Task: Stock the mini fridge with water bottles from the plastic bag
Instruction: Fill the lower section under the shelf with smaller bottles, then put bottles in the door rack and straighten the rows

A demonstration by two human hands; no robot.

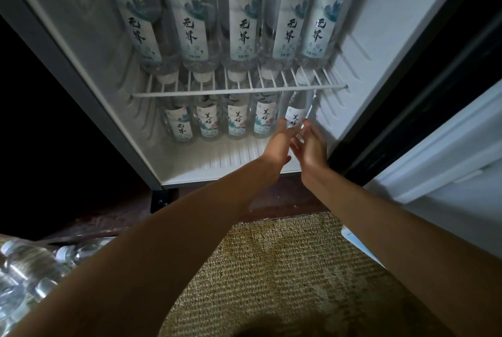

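Observation:
The mini fridge (114, 108) stands open in front of me. Several labelled water bottles fill its upper wire shelf (239, 89). Several more stand in a row on the fridge floor below. The rightmost lower bottle (295, 112) leans slightly. My left hand (279, 143) and my right hand (311, 146) reach in on either side of its base, fingers straight, fingertips at or just touching it. The plastic bag (24, 268) with more bottles lies at the bottom left, partly hidden by my left arm.
The open fridge door (448, 151) stands to the right, close to my right forearm. A woven mat (285, 268) covers the floor under my arms. White ribbed fridge floor (236, 157) shows in front of the lower row. The left side is dark.

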